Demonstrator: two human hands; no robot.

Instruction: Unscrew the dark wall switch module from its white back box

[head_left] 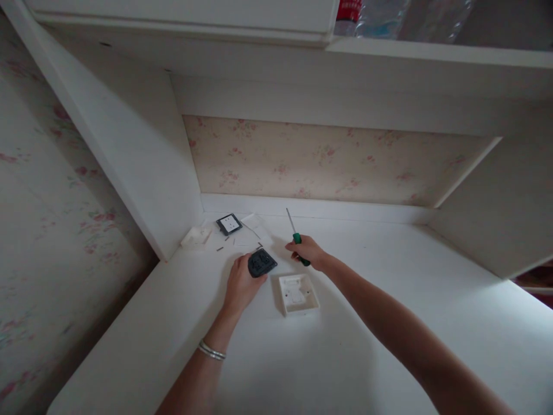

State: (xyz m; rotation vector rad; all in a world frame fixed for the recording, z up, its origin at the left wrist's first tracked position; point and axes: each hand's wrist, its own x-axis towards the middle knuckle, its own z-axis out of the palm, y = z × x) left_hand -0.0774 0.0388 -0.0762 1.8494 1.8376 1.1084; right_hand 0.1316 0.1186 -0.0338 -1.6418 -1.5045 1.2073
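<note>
My left hand (pixel 244 281) grips a dark wall socket module (pixel 261 263) by its edge, its black back side turned up. To the right, my right hand (pixel 307 252) is closed around a screwdriver (pixel 297 238) with a green and black handle, its metal shaft pointing up and away from the socket. Just in front of both hands a white square mounting box (pixel 299 294) lies on the desk with its hollow side up. Farther back is a second socket (pixel 228 224) with a white face and dark frame.
Several small screws (pixel 220 249) lie beside a clear plastic bag (pixel 256 227) on the white desk (pixel 345 357). Another white box (pixel 196 237) sits against the left side panel (pixel 142 150). A shelf overhead holds plastic bottles (pixel 382 17).
</note>
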